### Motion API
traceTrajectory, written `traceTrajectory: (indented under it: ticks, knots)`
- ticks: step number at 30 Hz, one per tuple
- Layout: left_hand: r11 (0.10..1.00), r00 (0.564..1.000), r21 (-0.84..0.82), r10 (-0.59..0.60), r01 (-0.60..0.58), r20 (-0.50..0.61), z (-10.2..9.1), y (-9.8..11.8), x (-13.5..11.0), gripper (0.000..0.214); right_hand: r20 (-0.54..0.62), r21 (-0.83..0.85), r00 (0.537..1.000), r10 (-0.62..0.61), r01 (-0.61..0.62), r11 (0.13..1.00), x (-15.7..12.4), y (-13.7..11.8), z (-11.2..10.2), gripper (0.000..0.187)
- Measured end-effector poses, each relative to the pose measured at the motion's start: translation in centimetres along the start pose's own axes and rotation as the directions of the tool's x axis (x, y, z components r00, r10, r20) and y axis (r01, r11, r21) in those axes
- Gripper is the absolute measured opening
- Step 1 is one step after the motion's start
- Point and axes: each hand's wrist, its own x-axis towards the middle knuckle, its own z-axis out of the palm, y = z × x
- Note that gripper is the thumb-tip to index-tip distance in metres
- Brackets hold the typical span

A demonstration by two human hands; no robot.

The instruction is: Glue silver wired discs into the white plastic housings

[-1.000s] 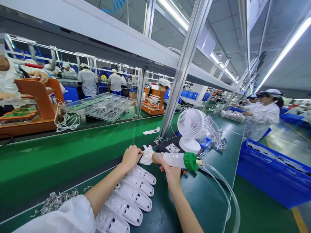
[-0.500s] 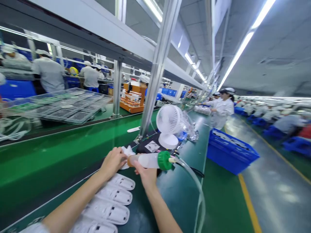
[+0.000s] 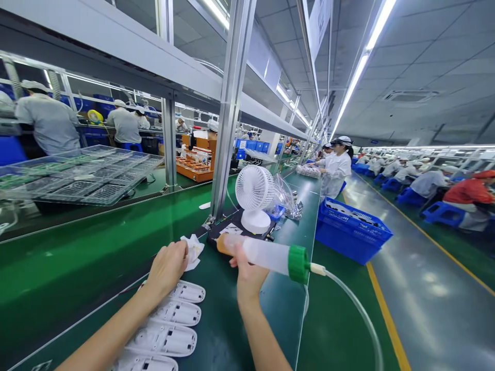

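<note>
My right hand (image 3: 247, 275) is closed around a translucent dispensing syringe (image 3: 266, 255) with an amber tip, a green cap (image 3: 298, 264) and a clear hose (image 3: 356, 306) trailing off to the right. The syringe lies nearly level above the dark green bench. My left hand (image 3: 168, 268) is closed on a crumpled white cloth (image 3: 191, 251), a short way left of the syringe tip. Below my left hand, several white plastic housings (image 3: 174, 314) lie in a row on the bench.
A white desk fan (image 3: 253, 196) and clear bags (image 3: 286, 198) stand behind the syringe by an aluminium post (image 3: 226, 123). A green conveyor belt (image 3: 88, 252) runs along the left. A blue crate (image 3: 350, 232) sits on the floor at right. Other workers sit beyond.
My right hand has drawn the syringe right, away from the cloth, leaving a gap between tip and cloth. The view has swung further right along the aisle.
</note>
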Motion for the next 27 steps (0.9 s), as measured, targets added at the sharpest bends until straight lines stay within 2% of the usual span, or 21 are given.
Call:
traceTrajectory:
  ticks: [3, 5, 7, 9, 11, 13, 18, 27]
  knots:
    - [0.996, 0.996, -0.017, -0.082, 0.083, 0.028, -1.9, -1.2, -1.8, 0.009, -0.06, 0.072, 0.998, -0.024, 0.028, 0.997, 0.1, -1.8, -0.4, 0.039]
    - [0.992, 0.991, -0.041, -0.117, 0.119, 0.059, -3.0, -2.8, -3.5, 0.013, -0.028, 0.129, 1.0, -0.013, 0.017, 0.992, 0.0, -3.0, -0.2, 0.04]
    - [0.99, 0.989, -0.078, -0.111, 0.119, 0.096, -3.9, -4.5, -5.3, 0.02, 0.055, 0.185, 0.999, -0.003, -0.007, 0.983, -0.3, -3.8, 0.3, 0.038]
    - [0.988, 0.988, -0.118, -0.082, 0.097, 0.13, -4.2, -6.1, -7.0, 0.027, 0.186, 0.205, 0.983, -0.008, -0.031, 0.978, -1.0, -4.4, 1.1, 0.034]
    - [0.985, 0.986, -0.151, -0.056, 0.08, 0.157, -4.0, -7.1, -8.4, 0.032, 0.295, 0.176, 0.955, -0.016, -0.038, 0.984, -2.1, -4.4, 2.0, 0.031]
    - [0.981, 0.985, -0.179, -0.043, 0.074, 0.169, -3.4, -7.5, -9.4, 0.033, 0.358, 0.101, 0.933, -0.032, -0.005, 0.995, -3.6, -4.0, 2.7, 0.029]
    - [0.966, 0.987, -0.248, -0.041, 0.078, 0.152, -2.1, -7.0, -9.3, 0.036, 0.392, -0.045, 0.918, -0.057, 0.081, 0.996, -5.6, -1.9, 3.8, 0.028]
    - [0.937, 0.987, -0.331, -0.068, 0.114, 0.146, -0.7, -5.7, -7.0, 0.03, 0.366, -0.133, 0.931, -0.017, 0.07, 0.989, -4.5, -0.2, 4.8, 0.033]
